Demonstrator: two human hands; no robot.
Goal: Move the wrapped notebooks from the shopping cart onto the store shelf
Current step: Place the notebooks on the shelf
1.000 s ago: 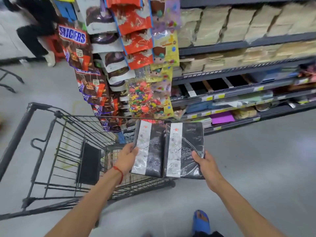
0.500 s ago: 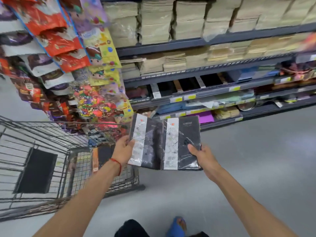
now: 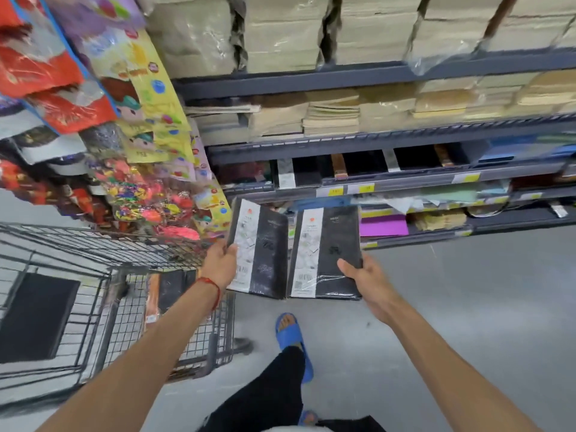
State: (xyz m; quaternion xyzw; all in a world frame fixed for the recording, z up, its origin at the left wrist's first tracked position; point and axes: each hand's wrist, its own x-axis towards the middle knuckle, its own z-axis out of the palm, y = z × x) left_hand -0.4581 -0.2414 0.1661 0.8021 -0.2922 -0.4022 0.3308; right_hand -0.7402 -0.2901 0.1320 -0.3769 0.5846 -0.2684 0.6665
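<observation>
I hold two black wrapped notebooks side by side in front of the shelving. My left hand [image 3: 220, 262] grips the left notebook [image 3: 263, 254] at its lower left edge. My right hand [image 3: 364, 275] grips the right notebook [image 3: 333, 251] at its lower right corner. Each has a white label strip down its left side. The wire shopping cart [image 3: 103, 275] stands at lower left, with more wrapped items lying in its basket. The store shelf [image 3: 405, 179] ahead shows a row of black notebooks with price tags on its rail.
Hanging candy and snack bags [image 3: 93, 120] crowd the left, above the cart. Upper shelves carry stacks of beige paper packs [image 3: 311, 42]. Lower shelves hold coloured paper [image 3: 383, 225]. My foot in a blue sandal [image 3: 291, 335] stands on the grey floor.
I have stepped closer to the shelving and the view has swung right. Both notebooks stay in my hands and have come nearer the shelves. The cart has slid left in view.
</observation>
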